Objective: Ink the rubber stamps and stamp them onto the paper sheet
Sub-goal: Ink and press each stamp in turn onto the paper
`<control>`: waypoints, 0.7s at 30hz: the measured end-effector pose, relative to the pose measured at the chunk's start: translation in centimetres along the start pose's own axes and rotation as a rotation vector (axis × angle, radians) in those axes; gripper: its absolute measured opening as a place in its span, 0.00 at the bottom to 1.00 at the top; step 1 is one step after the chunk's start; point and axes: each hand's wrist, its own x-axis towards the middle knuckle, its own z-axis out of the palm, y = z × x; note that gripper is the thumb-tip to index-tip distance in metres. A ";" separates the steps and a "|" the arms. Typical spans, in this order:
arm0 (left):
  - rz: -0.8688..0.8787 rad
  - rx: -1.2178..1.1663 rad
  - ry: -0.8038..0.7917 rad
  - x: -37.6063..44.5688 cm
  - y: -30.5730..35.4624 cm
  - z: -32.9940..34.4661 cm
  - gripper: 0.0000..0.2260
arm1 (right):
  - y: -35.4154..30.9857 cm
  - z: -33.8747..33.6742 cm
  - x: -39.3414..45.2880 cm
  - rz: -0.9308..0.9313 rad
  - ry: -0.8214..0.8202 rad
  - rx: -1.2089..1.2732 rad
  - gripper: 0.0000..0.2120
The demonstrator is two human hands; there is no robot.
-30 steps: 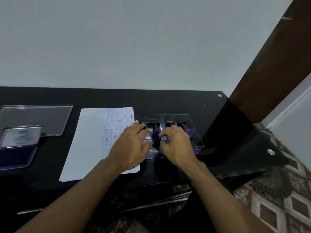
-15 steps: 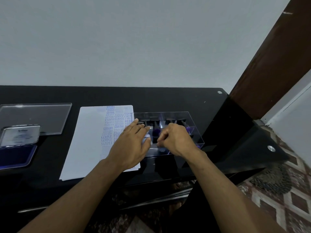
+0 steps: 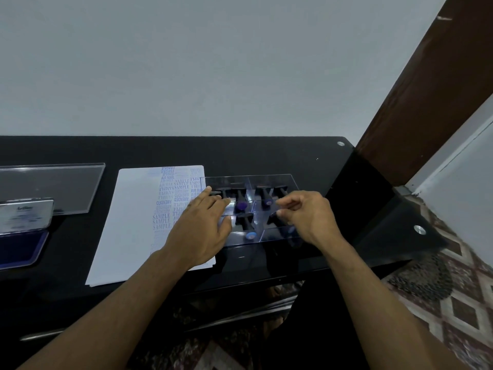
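A white paper sheet [image 3: 133,222] lies on the black table, with blue stamped words [image 3: 170,198] along its right part. To its right stands a clear plastic box [image 3: 277,180] holding several black-handled stamps; two show purple caps [image 3: 241,205], and one with a blue cap [image 3: 250,235] lies in the near compartment. My left hand [image 3: 197,231] rests flat across the paper's right edge and the box's left side, fingers apart. My right hand [image 3: 306,217] hovers over the box's right compartments, fingers loosely curled and empty. The open blue ink pad [image 3: 21,249] sits at the far left.
The ink pad's lid [image 3: 25,216] stands up behind the pad, and a clear plastic lid [image 3: 53,188] lies beyond it. The glass table's right corner [image 3: 419,229] juts out over a patterned floor. A brown door frame [image 3: 426,89] rises at the right.
My right hand held the blue-capped stamp, lowered it into the box, then let go and lifted away to the right. My left hand stayed in place.
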 end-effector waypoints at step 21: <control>0.020 0.147 0.021 1.9 1.7 1.6 0.24 | -1.2 -1.0 2.4 0.077 -0.497 -0.582 0.11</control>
